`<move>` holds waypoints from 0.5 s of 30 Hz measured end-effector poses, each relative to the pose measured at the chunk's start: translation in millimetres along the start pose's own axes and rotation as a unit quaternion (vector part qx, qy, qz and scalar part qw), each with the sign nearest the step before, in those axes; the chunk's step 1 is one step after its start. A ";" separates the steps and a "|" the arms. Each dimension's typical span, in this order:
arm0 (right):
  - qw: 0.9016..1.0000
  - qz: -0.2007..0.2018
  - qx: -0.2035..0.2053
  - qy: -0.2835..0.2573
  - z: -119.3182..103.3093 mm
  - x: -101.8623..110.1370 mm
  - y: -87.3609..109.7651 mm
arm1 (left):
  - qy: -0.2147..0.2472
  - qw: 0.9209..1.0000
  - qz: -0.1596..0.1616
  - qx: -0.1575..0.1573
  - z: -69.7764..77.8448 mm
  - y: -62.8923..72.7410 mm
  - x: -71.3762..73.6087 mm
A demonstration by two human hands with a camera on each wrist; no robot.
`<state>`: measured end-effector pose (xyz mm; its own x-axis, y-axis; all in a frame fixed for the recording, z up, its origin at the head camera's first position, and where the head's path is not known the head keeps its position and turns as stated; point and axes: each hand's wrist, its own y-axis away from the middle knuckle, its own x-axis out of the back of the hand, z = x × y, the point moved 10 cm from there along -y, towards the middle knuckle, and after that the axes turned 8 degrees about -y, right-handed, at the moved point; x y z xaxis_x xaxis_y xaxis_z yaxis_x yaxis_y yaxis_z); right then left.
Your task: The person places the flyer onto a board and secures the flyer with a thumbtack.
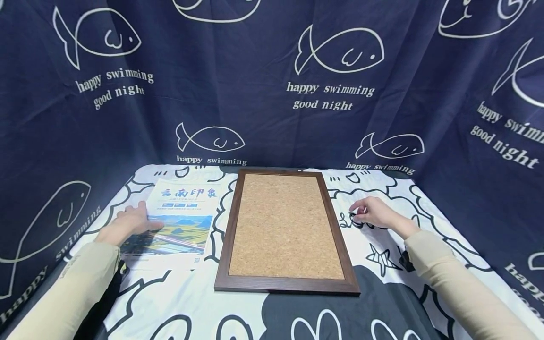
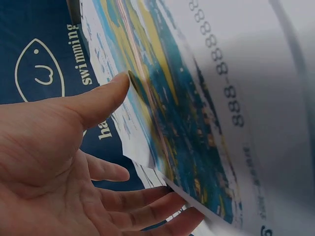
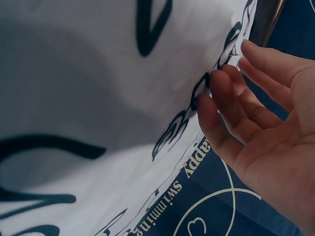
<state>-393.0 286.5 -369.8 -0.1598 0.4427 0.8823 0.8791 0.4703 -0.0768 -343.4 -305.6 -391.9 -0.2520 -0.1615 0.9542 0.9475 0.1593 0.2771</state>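
A printed poster [image 1: 178,226] with blue lettering and a landscape picture lies flat at the left. My left hand [image 1: 133,220] is at its left edge, thumb [image 2: 110,96] extended over the picture and the other fingers spread along the edge. Right of the poster lies a cork board [image 1: 284,226] in a dark brown frame, its cork face bare. My right hand [image 1: 374,212] is beyond the board's right side, low over the cloth. Its thumb and index finger pinch a small, thin, pin-like thing [image 3: 234,53]; its exact kind I cannot tell.
A white cloth [image 1: 191,295] with black drawings covers the table. Behind and at the sides hangs a dark blue curtain [image 1: 263,94] printed with fish and words. A small black thing [image 1: 405,260] shows beside the right sleeve.
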 end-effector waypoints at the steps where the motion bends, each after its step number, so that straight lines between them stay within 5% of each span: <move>1: 1.000 0.000 -0.003 -0.002 0.6 -0.6 -0.5 | 0.002 1.000 0.000 0.002 0.0 -0.4 -0.6; 15: 1.000 0.005 -0.012 0.009 0.2 -6.9 -2.4 | 0.003 1.000 0.000 0.005 -11.7 -0.2 -3.3</move>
<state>-394.1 282.5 -375.8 -0.1437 0.4335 0.8896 0.8908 0.4483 -0.0745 -340.4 -316.6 -396.4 -0.2502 -0.1674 0.9536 0.9458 0.1683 0.2777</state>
